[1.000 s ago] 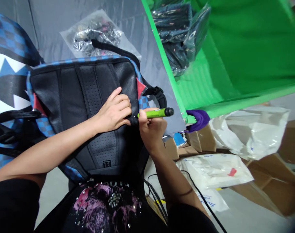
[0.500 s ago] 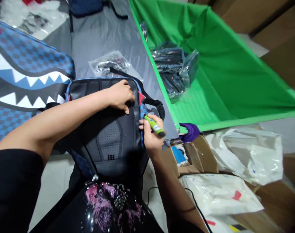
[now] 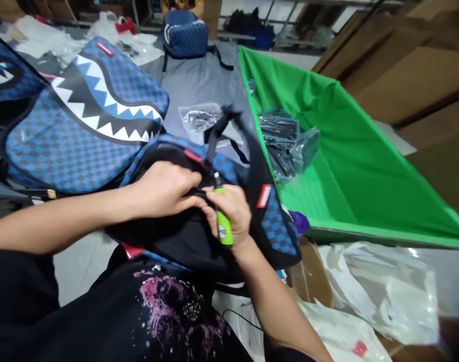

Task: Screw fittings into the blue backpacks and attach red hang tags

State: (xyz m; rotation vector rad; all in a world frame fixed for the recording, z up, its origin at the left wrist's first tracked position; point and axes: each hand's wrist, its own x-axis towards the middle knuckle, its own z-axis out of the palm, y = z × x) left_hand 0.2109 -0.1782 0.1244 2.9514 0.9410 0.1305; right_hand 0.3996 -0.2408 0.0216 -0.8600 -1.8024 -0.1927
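Note:
A black backpack with blue checks point(image 3: 278, 226) lies tilted across my lap and the table edge, its dark side facing up. My left hand point(image 3: 167, 188) pinches black material near the middle of the bag; the exact part is hidden by the fingers. Close beside it, my right hand point(image 3: 233, 208) is wrapped round a lime-green pen-shaped tool point(image 3: 224, 229), its narrow tip pointing up and away from me. The right fingertips also meet the black material beside the left fingers. A loose black strap point(image 3: 254, 151) arches over the bag's far side.
Left on the grey table point(image 3: 184, 83) lies a blue checked shark-mouth backpack point(image 3: 78, 146). A clear plastic packet point(image 3: 199, 120) and a small blue bag point(image 3: 186, 37) lie beyond. At right, a green fabric bin point(image 3: 350, 151) holds plastic-wrapped items point(image 3: 278, 136). White plastic bags point(image 3: 395, 291) lie below it.
The backpack has turned and tilted, showing its checked side and red label. My left hand has moved down to meet the right, and the green tool now points more upright. The view has lifted.

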